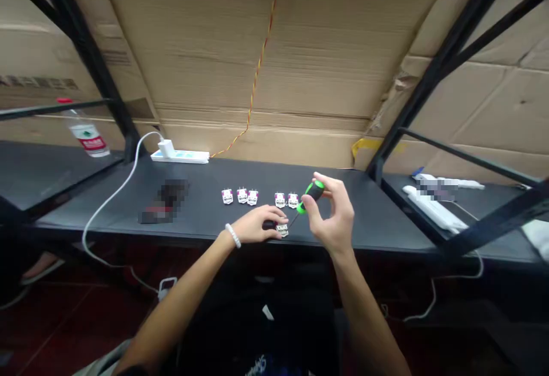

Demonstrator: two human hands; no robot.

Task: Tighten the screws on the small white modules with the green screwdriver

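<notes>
My right hand (332, 213) is closed round the black and green handle of a screwdriver (311, 195), its shaft slanting down and left toward a small white part (282, 229) near the front edge of the black shelf (206, 224). My left hand (259, 224), with a white bead bracelet at the wrist, lies on the shelf with its fingers pinching that part. Behind the hands stand a row of three small white and pink parts (240, 196) and two more (286, 199).
A white power strip (180, 155) with a plug and a white cable lies at the back left. A plastic bottle (86, 130) stands on the left shelf. Black frame posts rise either side. Another white power strip (433, 207) lies on the right shelf. Cardboard lines the back.
</notes>
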